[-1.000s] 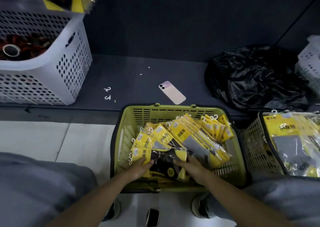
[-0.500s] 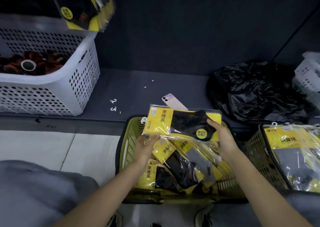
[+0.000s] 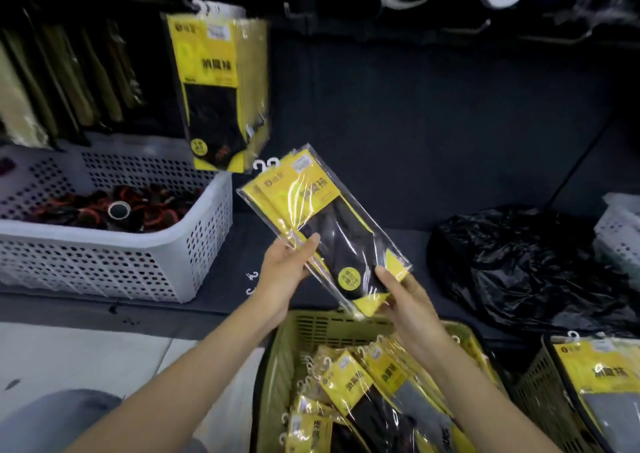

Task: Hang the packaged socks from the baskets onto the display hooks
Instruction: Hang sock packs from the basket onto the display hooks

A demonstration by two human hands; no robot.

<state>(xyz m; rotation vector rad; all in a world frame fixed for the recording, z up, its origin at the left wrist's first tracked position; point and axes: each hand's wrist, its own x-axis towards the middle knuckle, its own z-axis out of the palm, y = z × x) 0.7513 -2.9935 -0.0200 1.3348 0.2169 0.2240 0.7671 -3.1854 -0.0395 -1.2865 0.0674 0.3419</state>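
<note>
- The pack (image 3: 325,224) was held tilted above the basket (image 3: 311,324), its white hanger (image 3: 265,165) pointing far-left
- The left hand (image 3: 284,269) gripped its left edge, thumb on top; the right hand (image 3: 405,300) pinched its near end
- The step looked like carrying it up to the hooks (image 3: 467,30) (another pack (image 3: 214,89) already hung far left)
- The next move called for turning it upright and slipping the hanger over a hook tip

Glossy clear plastic wraps the sock pack (image 3: 325,231); perforated plastic basket (image 3: 332,331); crinkled shiny black bag (image 3: 526,265).
</note>
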